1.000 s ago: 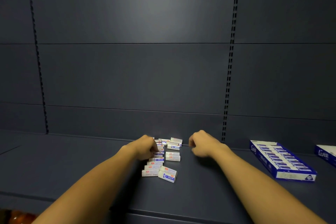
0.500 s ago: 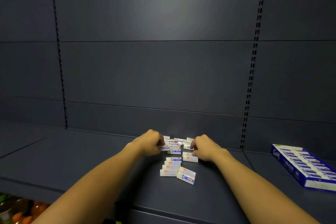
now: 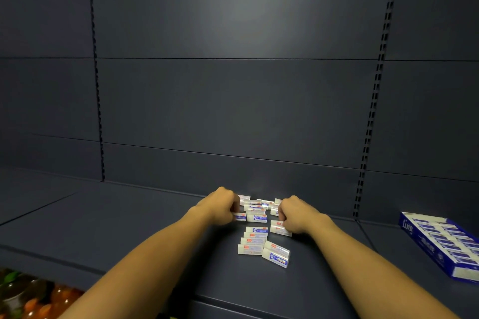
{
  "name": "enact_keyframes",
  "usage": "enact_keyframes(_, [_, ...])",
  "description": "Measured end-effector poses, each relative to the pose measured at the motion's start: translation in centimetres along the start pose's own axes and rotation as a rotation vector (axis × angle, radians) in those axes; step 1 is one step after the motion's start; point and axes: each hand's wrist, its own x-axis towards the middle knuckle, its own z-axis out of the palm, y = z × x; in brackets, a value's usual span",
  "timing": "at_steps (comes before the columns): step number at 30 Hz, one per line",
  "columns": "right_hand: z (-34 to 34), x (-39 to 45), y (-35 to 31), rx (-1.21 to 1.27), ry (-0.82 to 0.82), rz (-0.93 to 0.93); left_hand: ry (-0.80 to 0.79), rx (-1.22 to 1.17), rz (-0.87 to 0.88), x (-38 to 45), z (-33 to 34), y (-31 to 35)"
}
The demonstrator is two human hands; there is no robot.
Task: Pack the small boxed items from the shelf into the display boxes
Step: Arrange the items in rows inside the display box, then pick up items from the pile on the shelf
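Observation:
Several small white boxed items (image 3: 255, 237) with blue and red print lie scattered on the dark shelf (image 3: 129, 228) near its back wall. My left hand (image 3: 223, 206) sits at the left side of the pile, fingers curled, with one small box (image 3: 239, 217) poking out from under them. At the pile's right side, my right hand (image 3: 295, 215) has its fingers curled over another small box (image 3: 278, 229). A blue display box (image 3: 440, 243), filled with rows of the same items, lies open on the shelf at the far right, well away from both hands.
The grey back panel (image 3: 233, 111) rises just behind the pile, with slotted uprights (image 3: 373, 111) on either side. Below the shelf's front edge at the lower left, bottles and orange goods (image 3: 33, 300) show on a lower level.
My right hand has moved left into the pile and curled over a box. The left hand stays at the pile's left side. The view has swung left, so the display box sits nearer the right edge.

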Motion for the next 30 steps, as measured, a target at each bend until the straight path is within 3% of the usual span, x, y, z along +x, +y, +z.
enact_keyframes(13, [-2.4,-3.4,2.1,0.116,0.085,0.134,0.013,-0.03,0.143,2.1,-0.4,2.9])
enact_keyframes(30, [-3.2,-13.5,8.7,0.155,0.137,0.412,-0.067,-0.111,0.368,3.8,2.1,13.5])
